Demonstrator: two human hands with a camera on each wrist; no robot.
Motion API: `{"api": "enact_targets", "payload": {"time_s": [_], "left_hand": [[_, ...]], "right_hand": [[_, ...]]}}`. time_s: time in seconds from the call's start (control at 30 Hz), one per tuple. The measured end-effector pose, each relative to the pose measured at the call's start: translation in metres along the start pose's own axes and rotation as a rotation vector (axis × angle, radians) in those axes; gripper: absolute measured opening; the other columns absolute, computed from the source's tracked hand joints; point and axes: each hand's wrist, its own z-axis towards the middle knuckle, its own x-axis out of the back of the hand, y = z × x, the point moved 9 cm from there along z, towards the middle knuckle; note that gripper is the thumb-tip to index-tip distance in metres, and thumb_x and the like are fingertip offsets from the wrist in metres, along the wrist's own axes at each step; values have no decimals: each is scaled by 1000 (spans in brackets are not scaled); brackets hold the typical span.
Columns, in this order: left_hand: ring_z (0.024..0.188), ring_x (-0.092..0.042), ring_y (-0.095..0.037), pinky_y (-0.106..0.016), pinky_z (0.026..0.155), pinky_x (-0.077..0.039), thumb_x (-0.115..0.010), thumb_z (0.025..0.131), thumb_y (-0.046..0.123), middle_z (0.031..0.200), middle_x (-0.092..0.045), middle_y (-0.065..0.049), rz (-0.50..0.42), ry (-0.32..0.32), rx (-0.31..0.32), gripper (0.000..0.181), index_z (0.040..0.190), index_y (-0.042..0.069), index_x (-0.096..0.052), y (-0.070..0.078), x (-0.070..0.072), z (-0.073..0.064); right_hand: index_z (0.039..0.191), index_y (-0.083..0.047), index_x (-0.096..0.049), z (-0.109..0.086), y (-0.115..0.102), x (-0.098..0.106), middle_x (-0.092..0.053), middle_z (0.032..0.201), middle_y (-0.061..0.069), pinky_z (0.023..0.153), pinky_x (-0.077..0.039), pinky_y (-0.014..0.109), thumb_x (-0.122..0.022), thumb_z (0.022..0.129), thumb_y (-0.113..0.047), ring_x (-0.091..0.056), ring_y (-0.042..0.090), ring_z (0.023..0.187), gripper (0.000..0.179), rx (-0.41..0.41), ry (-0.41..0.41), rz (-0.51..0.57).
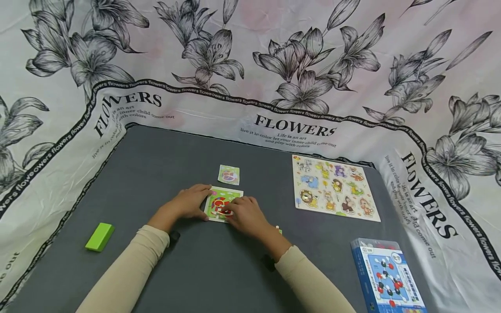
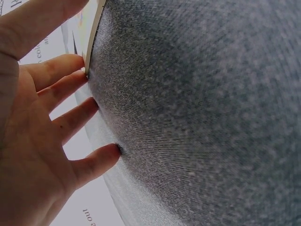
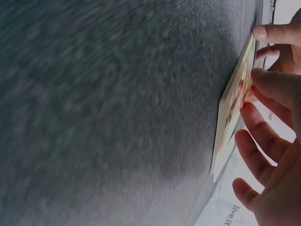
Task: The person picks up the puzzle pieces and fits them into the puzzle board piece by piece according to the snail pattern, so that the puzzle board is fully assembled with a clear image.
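A small square picture puzzle board (image 1: 214, 216) lies on the table, green with a red figure. My left hand (image 1: 190, 201) steadies its left side, thumb near the close corner and index finger near the far one. In the left wrist view, that hand's fingers (image 2: 75, 123) are spread and nearly straight, tips at the board's edge and on the table. My right hand (image 1: 249, 217) bends over the board's right part. Its thumb and index finger pinch a small puzzle piece at the red figure, mostly hidden by the fingertips (image 3: 257, 75).
A small picture card (image 1: 228, 174) lies just beyond the board. A larger animal puzzle board (image 1: 334, 187) is at the right. A blue molecular model box (image 1: 391, 278) sits at the near right, a green block (image 1: 99, 237) at the left. Something small shows beside the right wrist.
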Motion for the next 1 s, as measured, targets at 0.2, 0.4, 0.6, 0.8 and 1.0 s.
{"api": "enact_targets", "payload": {"time_s": [0.2, 0.4, 0.6, 0.8, 1.0], "left_hand": [[143, -29, -35, -65, 105, -31, -82, 77, 37, 154, -34, -14, 4, -9, 8, 83, 144, 6, -45, 0, -2, 2], [143, -29, -35, -66, 105, -31, -82, 77, 36, 154, -34, -15, 3, -9, 9, 83, 144, 5, -45, -1, -3, 2], [143, -29, -35, -65, 106, -30, -83, 76, 36, 155, -34, -14, -1, -7, 12, 83, 144, 5, -45, -3, -3, 3], [143, -29, -36, -65, 106, -30, -83, 76, 36, 155, -33, -15, -1, -10, 15, 84, 144, 5, -45, -3, -4, 4], [143, -28, -36, -65, 105, -31, -83, 76, 35, 154, -34, -15, -1, -8, 7, 83, 144, 6, -46, -1, -2, 3]], "right_hand": [[110, -25, -73, 3, -1, -4, -68, 110, -3, 101, -40, 46, -70, 90, -28, -59, 18, 107, 21, -5, 8, 5], [111, -25, -73, 5, -4, -4, -68, 111, -3, 101, -40, 45, -71, 90, -27, -58, 19, 109, 22, 6, 15, 4], [114, -28, -73, 8, -4, -9, -66, 114, -5, 97, -41, 42, -71, 89, -30, -57, 19, 110, 25, -6, -1, -49], [119, -29, -71, 6, -4, -12, -65, 117, -5, 99, -40, 43, -69, 90, -32, -55, 20, 113, 28, -13, -38, -78], [121, -28, -69, -4, 6, -7, -63, 116, -1, 103, -38, 47, -70, 90, -28, -53, 21, 113, 31, -41, -31, 10]]}}
